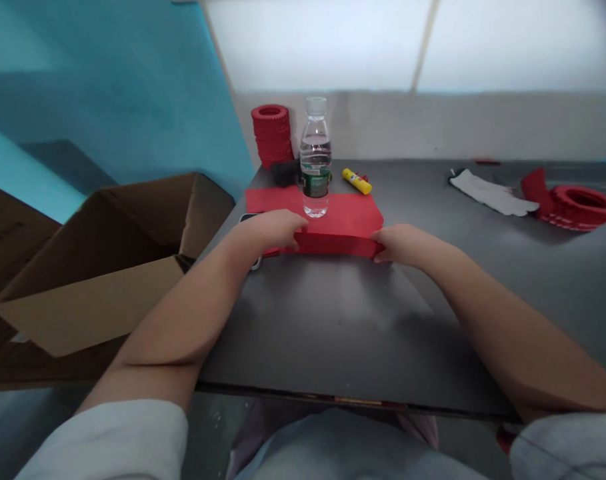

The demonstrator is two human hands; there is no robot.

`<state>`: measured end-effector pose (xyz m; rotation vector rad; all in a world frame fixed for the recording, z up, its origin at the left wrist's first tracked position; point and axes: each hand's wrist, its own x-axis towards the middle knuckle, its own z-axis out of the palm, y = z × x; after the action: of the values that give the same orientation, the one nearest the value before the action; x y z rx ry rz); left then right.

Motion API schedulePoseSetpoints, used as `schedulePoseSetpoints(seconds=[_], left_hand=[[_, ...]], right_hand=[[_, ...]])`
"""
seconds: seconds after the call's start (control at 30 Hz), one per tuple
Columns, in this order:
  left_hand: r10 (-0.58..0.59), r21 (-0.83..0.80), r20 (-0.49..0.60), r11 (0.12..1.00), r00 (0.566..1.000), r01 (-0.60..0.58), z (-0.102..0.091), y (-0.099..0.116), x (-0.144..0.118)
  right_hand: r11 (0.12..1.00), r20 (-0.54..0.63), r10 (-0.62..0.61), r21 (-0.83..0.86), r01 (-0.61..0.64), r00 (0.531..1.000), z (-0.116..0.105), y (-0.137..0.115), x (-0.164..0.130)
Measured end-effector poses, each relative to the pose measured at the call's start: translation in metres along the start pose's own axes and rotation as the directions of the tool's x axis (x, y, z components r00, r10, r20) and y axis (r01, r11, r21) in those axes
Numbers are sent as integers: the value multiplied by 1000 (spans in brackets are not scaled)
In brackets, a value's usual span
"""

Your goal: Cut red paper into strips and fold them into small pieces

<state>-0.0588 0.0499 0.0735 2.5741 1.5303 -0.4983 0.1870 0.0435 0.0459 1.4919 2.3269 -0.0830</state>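
Observation:
A stack of red paper sheets (340,245) lies on the grey table, its near edges facing me. My left hand (280,230) is closed on the left end of this stack, thumb and fingers curled round the edge. At the right end my right hand (397,243) pinches the corner. A clear water bottle (316,160) with a white cap and green label stands upright on the red paper just behind. Under my left forearm, part of a phone-like object (257,265) shows; the rest is hidden.
Behind the bottle are a stack of red rings (273,137) and a yellow glue stick (357,181). White gloves (493,192) and a red ring-shaped roll (583,205) lie at the right. An open cardboard box (90,300) stands left of the table (343,340). A wall closes the back.

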Motion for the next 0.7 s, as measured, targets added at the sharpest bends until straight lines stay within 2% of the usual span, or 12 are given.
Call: schedulePoseSetpoints(seconds=[0.13,0.33,0.57,0.7], left_hand=[[10,-19,-18,1000,1000,-10,0,6,-1],[46,23,-29,999,999,-45,1,7,-1],[33,75,59,997,998,-38,0,9,0],[-19,106,70,994,997,12,-3,12,-3]], right_hand=[[998,-57,-46,39,48,997,-1,-1,0],[994,-23,-46,96,48,999,-4,2,-3],[986,206,30,152,-62,978,-9,13,-7],[991,104,20,132,-34,994,-10,13,-6]])
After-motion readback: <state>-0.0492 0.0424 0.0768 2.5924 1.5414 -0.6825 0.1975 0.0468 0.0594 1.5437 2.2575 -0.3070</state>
